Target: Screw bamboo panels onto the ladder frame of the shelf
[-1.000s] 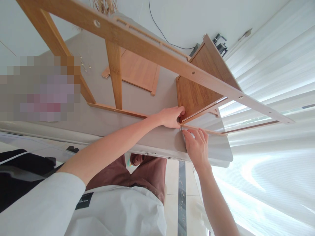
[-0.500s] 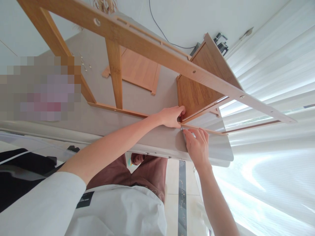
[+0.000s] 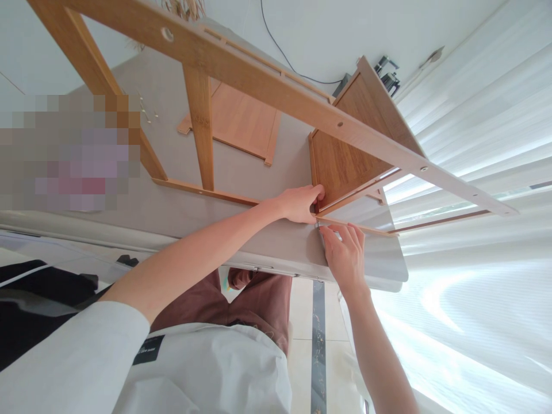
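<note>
A wooden ladder-like frame (image 3: 259, 86) stands on its edge across the table. At its right part a brown wooden panel (image 3: 357, 149) meets the lower rail (image 3: 233, 197). My left hand (image 3: 299, 204) is closed around the panel's near lower corner, beside the rail. Just to the right, my right hand (image 3: 345, 253) pinches a thin silver metal tool, which looks like a hex key (image 3: 320, 229). Its tip points at the outer side of the rail, below the panel's corner. My fingers hide most of the tool, and whether its tip sits in a screw is hidden.
A second wooden panel (image 3: 245, 123) lies flat on the grey table (image 3: 276, 241), behind the frame. Several small metal fittings (image 3: 149, 112) are scattered to its left. A black appliance (image 3: 388, 75) stands at the back right. White curtains (image 3: 474, 287) hang on the right.
Both hands keep their hold at the panel's corner. My right hand has shifted very slightly, and the whole view has moved a little.
</note>
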The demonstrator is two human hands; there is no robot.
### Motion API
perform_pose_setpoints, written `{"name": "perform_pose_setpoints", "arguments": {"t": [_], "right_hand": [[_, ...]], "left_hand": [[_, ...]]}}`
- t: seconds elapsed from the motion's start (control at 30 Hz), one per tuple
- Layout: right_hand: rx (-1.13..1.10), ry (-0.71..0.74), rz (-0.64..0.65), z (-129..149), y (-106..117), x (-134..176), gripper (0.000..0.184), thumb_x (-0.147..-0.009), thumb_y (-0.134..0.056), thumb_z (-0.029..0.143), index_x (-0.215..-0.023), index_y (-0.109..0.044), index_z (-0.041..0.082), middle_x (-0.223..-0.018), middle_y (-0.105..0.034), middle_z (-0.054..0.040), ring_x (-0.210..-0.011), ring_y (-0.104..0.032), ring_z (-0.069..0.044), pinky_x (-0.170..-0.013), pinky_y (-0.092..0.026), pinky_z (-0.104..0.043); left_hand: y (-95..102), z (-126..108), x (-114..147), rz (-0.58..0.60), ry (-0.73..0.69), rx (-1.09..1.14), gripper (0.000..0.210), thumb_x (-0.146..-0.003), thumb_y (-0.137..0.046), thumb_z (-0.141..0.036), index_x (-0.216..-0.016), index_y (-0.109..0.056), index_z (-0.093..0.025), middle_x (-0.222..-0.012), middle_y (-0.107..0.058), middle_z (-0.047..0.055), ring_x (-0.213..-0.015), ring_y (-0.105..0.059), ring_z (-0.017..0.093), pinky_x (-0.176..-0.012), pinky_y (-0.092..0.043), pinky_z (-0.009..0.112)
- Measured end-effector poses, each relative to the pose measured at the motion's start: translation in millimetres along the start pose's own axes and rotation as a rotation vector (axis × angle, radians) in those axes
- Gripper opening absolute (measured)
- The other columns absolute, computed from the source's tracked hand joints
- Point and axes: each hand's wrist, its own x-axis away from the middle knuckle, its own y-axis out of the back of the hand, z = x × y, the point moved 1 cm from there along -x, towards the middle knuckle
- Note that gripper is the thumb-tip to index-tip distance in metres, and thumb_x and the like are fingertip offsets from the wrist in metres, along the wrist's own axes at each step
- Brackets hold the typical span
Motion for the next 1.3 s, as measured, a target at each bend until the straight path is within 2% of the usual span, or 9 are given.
{"name": "perform_pose_setpoints", "arguments": {"t": [0.57,0.73,1.0,1.13,1.3], "right_hand": [[0.044,0.046,0.068,-1,8,-9,0.026,-0.093,-0.052,0.006,-0.104,-0.069,0.022,-0.097,-0.068,-0.0046,-0.091,-0.058,-0.017,-0.107,-0.038,-0.042],[-0.018,-0.02,0.056,-1,3,-4,0.02,-0.095,-0.054,0.014,-0.103,-0.07,0.023,-0.1,-0.067,-0.0065,-0.096,-0.057,-0.02,-0.093,-0.044,-0.037],[-0.113,-0.115,0.075,2,-1,-2,0.02,-0.099,-0.051,0.021,-0.102,-0.071,0.022,-0.095,-0.067,-0.0061,-0.09,-0.059,-0.019,-0.075,-0.047,-0.029],[-0.138,-0.149,0.08,2,-3,0,0.021,-0.1,-0.049,0.022,-0.104,-0.07,0.022,-0.097,-0.068,-0.0062,-0.092,-0.061,-0.018,-0.074,-0.048,-0.028],[-0.098,-0.109,0.08,2,-1,3,0.024,-0.1,-0.047,0.02,-0.105,-0.07,0.023,-0.098,-0.068,-0.0067,-0.091,-0.061,-0.018,-0.075,-0.047,-0.028]], "left_hand": [[-1.3,1,-1,-0.001,0.006,0.005,0.05,-0.071,-0.066,-0.033,-0.115,-0.046,-0.023,-0.124,-0.062,0.005,-0.099,-0.062,0.022,-0.075,-0.047,0.033],[-0.4,0,-1,-0.006,0.0,0.007,0.049,-0.07,-0.066,-0.033,-0.114,-0.046,-0.023,-0.123,-0.062,0.005,-0.1,-0.062,0.021,-0.076,-0.047,0.032],[-0.4,1,0,-0.004,-0.003,-0.007,0.05,-0.071,-0.066,-0.034,-0.115,-0.046,-0.023,-0.124,-0.061,0.005,-0.1,-0.062,0.021,-0.077,-0.048,0.032],[-0.4,0,0,0.003,0.003,-0.012,0.049,-0.071,-0.066,-0.033,-0.115,-0.046,-0.023,-0.124,-0.062,0.006,-0.101,-0.063,0.022,-0.076,-0.048,0.032],[0.2,0,1,0.003,0.008,-0.006,0.049,-0.071,-0.066,-0.033,-0.116,-0.047,-0.023,-0.125,-0.062,0.006,-0.1,-0.063,0.022,-0.077,-0.048,0.032]]}}
